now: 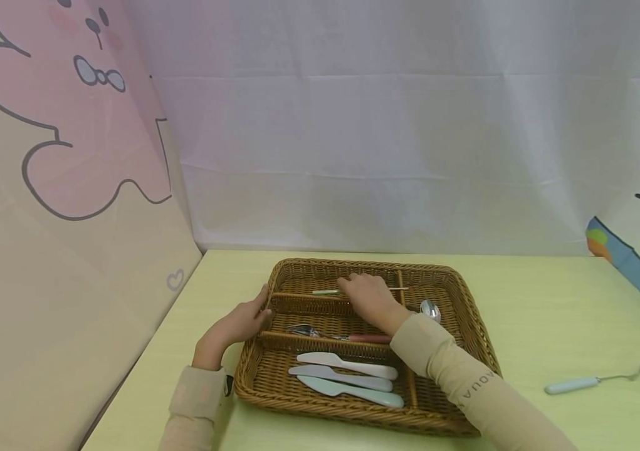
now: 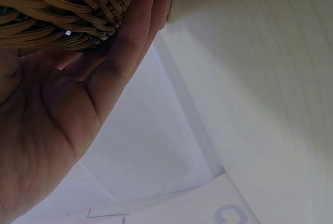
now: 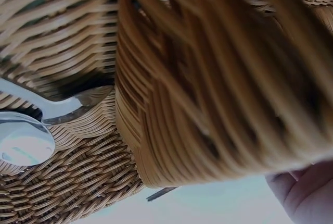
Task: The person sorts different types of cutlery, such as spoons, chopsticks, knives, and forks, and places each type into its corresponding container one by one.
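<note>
A brown wicker cutlery basket (image 1: pixel 348 410) with divided compartments lies on the table. My left hand (image 1: pixel 243 321) holds its left rim, with the fingers along the outer wall and the thumb near the top edge. Over the far compartment, my right hand (image 1: pixel 373 300) pinches a slim utensil with a pale green handle (image 1: pixel 325 292); its thin end crosses the divider, and its kind is hidden. In the middle compartment lie forks (image 1: pixel 303 329), one with a red handle (image 1: pixel 368 338). Three knives (image 1: pixel 342 373) lie in the near compartment. Shiny spoons (image 3: pixel 23 139) rest in the right-hand one.
A fork (image 1: pixel 573 384) with a pale blue handle lies on the pale yellow table (image 1: pixel 534 313), right of the basket. A white cloth (image 1: pixel 382 156) hangs behind the table, and a printed cloth (image 1: pixel 71 263) stands along the left side.
</note>
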A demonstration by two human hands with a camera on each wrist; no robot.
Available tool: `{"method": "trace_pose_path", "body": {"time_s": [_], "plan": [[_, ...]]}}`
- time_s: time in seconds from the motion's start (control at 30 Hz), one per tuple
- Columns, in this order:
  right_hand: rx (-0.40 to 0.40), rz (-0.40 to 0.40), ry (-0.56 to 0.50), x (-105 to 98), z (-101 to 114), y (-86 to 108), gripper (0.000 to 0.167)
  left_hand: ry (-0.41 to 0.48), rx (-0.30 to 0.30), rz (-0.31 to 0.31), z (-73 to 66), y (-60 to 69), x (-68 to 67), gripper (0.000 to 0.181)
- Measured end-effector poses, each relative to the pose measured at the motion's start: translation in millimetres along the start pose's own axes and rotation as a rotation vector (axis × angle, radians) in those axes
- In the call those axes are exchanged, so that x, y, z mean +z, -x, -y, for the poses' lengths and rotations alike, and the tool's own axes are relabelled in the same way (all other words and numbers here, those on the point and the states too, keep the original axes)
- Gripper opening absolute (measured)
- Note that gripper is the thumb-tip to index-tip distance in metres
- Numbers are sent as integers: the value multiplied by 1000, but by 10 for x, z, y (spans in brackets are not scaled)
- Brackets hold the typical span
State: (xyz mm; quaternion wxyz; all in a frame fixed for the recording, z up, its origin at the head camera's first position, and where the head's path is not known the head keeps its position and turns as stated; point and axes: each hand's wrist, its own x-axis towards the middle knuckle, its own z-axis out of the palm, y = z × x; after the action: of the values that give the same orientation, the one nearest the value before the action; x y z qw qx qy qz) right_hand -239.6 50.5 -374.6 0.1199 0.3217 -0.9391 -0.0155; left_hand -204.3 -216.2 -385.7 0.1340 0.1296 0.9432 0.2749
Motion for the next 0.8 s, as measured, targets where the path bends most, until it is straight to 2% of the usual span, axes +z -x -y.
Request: {"method": "trace_pose_path", "body": {"time_s": [0.27,0.57,0.8], "plan": [[36,54,-57,3,-14,-12,34,0,9,-3,-1,5,-4,63],[29,105,-172,5,-13,-4,29,3,12,0,-5,8,-8,63],[60,224,-282,-16,-3,0,38,-3,3,0,5,-1,-2,63]]}}
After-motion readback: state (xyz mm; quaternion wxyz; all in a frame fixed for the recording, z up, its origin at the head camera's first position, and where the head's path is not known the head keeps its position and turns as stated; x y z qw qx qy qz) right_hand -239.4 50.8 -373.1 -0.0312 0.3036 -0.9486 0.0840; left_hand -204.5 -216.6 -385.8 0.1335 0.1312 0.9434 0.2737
